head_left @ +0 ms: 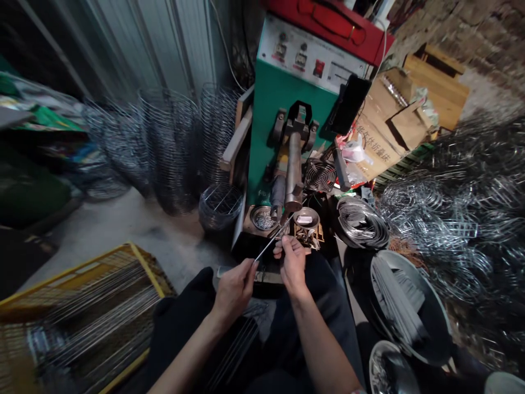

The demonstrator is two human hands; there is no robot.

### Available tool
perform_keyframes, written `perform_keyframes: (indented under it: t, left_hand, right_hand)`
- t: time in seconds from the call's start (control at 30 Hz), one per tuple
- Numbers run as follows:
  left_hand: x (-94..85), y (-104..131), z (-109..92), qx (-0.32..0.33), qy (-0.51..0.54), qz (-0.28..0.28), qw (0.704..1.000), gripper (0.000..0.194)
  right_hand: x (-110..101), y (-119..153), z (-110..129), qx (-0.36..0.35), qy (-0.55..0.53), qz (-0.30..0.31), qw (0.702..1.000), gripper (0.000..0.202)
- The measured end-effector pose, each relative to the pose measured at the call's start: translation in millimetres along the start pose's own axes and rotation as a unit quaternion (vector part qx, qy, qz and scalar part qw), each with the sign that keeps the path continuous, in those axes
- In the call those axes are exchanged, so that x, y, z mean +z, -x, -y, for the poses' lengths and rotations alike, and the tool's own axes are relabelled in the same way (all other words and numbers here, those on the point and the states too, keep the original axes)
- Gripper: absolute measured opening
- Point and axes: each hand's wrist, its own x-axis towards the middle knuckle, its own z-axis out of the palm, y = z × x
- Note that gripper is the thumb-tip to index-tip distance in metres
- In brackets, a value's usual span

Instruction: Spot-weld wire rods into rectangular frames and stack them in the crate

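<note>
My left hand (234,289) is closed around the near end of a thin metal rod (268,244). The rod slants up and to the right, its far end by the electrode tip of a green spot-welding machine (262,148). Close to the rod, my right hand (293,262) has thumb and fingers pinched together; whatever lies between them is too small to make out. Beneath the machine's thick metal arm (293,169) stand a round dish (263,218) of small shiny metal pieces and a second dish (307,217) with a pale block in it.
On the left are a yellow crate (135,253) of metal rods and stacked wire rings (168,148). To the right lie a coil of flat metal strip (363,221), a large basin (441,328) holding grey strips, and tangled wire (443,219). A cardboard box (375,137) sits behind.
</note>
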Motion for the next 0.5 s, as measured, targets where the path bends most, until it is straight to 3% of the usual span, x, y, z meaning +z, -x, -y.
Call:
perform_keyframes:
  t: [0.5]
  left_hand:
    - [-6.4, -12.5, -2.8, -0.002, 0.014, 0.003, 1.0, 0.028]
  right_hand:
    - [10.2, -9.9, 4.0, 0.022, -0.018, 0.006, 1.0, 0.035]
